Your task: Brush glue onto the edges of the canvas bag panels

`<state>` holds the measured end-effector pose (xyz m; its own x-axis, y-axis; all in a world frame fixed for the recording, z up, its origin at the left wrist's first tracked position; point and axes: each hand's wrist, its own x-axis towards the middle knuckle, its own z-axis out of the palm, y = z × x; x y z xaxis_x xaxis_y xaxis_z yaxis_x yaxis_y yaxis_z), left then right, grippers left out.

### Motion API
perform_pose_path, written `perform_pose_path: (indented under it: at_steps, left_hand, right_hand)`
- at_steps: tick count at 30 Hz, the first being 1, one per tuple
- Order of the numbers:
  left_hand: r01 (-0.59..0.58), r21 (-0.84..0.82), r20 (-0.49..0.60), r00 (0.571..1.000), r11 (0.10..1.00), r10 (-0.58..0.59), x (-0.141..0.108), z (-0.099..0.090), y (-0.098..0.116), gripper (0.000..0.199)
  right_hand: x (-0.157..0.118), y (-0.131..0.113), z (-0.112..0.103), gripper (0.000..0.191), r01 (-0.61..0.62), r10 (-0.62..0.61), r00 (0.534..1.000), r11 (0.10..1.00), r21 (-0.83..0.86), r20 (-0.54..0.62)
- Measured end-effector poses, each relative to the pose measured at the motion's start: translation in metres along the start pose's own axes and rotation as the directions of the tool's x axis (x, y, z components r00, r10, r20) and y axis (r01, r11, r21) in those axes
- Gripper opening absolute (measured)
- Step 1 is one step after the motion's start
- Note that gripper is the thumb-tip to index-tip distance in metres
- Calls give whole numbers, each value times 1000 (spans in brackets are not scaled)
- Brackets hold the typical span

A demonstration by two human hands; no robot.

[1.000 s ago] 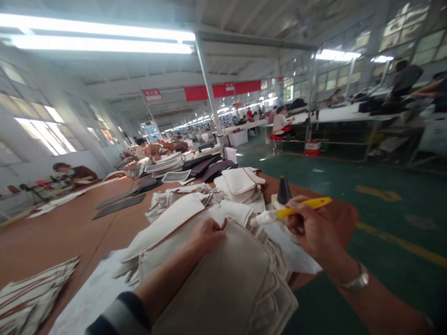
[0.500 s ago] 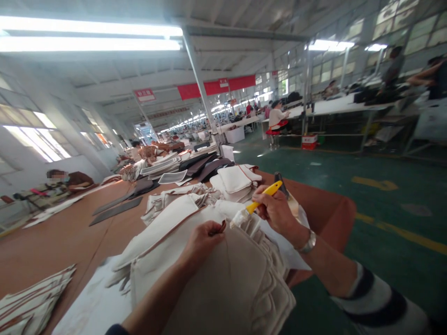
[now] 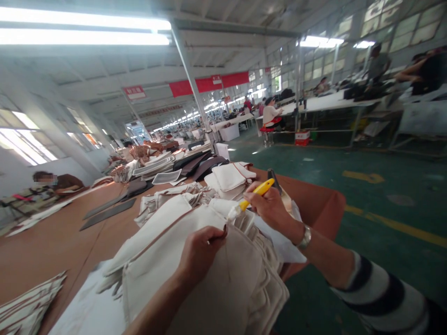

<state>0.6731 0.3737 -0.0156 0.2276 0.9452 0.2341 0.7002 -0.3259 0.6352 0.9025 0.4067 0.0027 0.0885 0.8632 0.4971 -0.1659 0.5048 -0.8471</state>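
Observation:
My right hand [image 3: 274,211] is closed around the yellow handle of a brush [image 3: 264,187]. Its pale, coated bristles point down and left, close to my left fingertips. My left hand [image 3: 199,251] pinches a small dark brown piece [image 3: 224,229], mostly hidden by the fingers; its exact kind is unclear. Beneath both hands lies a heap of off-white bag panels [image 3: 230,288] with brown edging. Beyond my right hand, a dark-handled tool [image 3: 274,180] leans beside a whitish plastic sheet or bag.
The brown-covered table [image 3: 115,232] carries dark flat strips [image 3: 108,214], a folded white pouch-like piece [image 3: 228,177] and more edged panels [image 3: 31,300] at lower left. A person [image 3: 66,181] sits at the far left. Other people work at tables [image 3: 324,102] across the green floor.
The whole view has shifted slightly, so things sit further left. The brush remains in my right hand and the brown piece in my left, with their positions nearly the same.

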Motion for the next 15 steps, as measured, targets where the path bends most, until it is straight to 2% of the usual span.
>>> perform_pose_path:
  at_steps: [2, 4, 7, 11, 13, 15]
  left_hand:
    - [-170, 108, -28, 984, 979, 174, -7, 0, 4, 14]
    - [-326, 212, -23, 941, 921, 338, -14, -1, 7, 18]
    - [-459, 356, -36, 864, 814, 503, -23, -2, 8, 17]
    - [-534, 443, -47, 788, 720, 613, -35, -1, 8, 12]
    - [-579, 446, -25, 754, 682, 656, -41, -2, 9, 10]
    - [-614, 449, -9, 724, 650, 690, -44, -3, 11, 9]
  right_hand:
    - [0, -9, -2, 20, 47, -45, 998, 998, 33, -47]
    - [0, -20, -3, 20, 84, -83, 996, 995, 56, -24]
    - [-8, -34, -3, 17, 90, -86, 986, 996, -18, 144]
    - [-21, -53, -6, 17, 65, -14, 918, 991, -117, 396]
    - [-25, -63, -6, 18, 70, -11, 923, 988, -138, 386]
    - [-29, -71, -4, 17, 100, -57, 960, 984, -145, 275]
